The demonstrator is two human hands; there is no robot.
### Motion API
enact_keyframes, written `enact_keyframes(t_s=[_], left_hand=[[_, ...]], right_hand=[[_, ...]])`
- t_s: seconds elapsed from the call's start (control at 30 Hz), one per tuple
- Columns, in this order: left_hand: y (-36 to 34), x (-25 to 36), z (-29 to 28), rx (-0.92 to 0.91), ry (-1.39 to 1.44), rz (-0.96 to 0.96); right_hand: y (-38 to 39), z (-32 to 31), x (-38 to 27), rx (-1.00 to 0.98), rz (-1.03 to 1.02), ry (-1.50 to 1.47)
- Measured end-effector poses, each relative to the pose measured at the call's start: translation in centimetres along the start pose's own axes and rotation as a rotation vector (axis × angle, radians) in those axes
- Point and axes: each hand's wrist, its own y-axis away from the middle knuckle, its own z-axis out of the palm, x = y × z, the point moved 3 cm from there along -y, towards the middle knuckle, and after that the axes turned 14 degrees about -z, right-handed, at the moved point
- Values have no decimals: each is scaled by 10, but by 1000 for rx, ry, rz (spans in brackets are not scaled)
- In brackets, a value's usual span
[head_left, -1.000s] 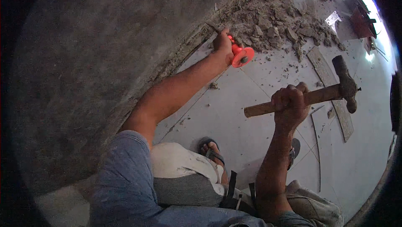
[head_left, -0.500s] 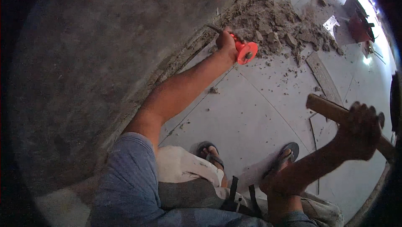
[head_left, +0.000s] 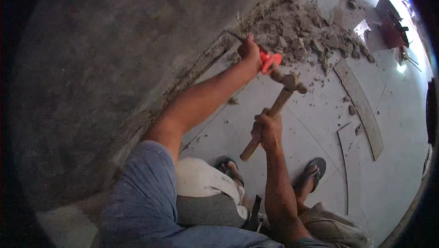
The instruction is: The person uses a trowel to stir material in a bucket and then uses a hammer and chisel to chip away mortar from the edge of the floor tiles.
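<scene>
My left hand (head_left: 249, 52) is wrapped round a chisel with a red-orange hand guard (head_left: 273, 62). The chisel's dark tip points into the broken groove (head_left: 222, 46) at the foot of the grey wall (head_left: 114, 65). In my right hand (head_left: 268, 131), closed round the wooden handle, is a hammer (head_left: 282, 98). Its metal head meets the chisel's butt end just beyond the guard, or lies very close to it. The lower end of the hammer handle sticks out below my fist.
Broken mortar rubble (head_left: 302, 30) is heaped along the wall's base at the far side. A long narrow strip (head_left: 361, 108) and a cut tile piece (head_left: 345, 165) lie on the pale tiled floor (head_left: 315, 115) at the right. My sandalled feet stand below the hammer.
My right hand has swung the hammer from the far right inward to the chisel's end. The left hand stays almost in place, with the chisel tilted slightly differently.
</scene>
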Motion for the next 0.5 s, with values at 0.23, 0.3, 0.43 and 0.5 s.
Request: enact_keyframes(t_s=[0.23,0.3,0.43,0.5], left_hand=[[9,1,-6,38,155,-72],[16,-5,4,15,149,-72],[11,3,7,39,113,-20],[6,-2,2,45,94,-61]], right_hand=[[12,-96,-199,157,-785,-235],[30,-110,-263,331,-1058,-174],[8,-93,-148,893,-960,915],[1,-7,-67,398,-483,547]])
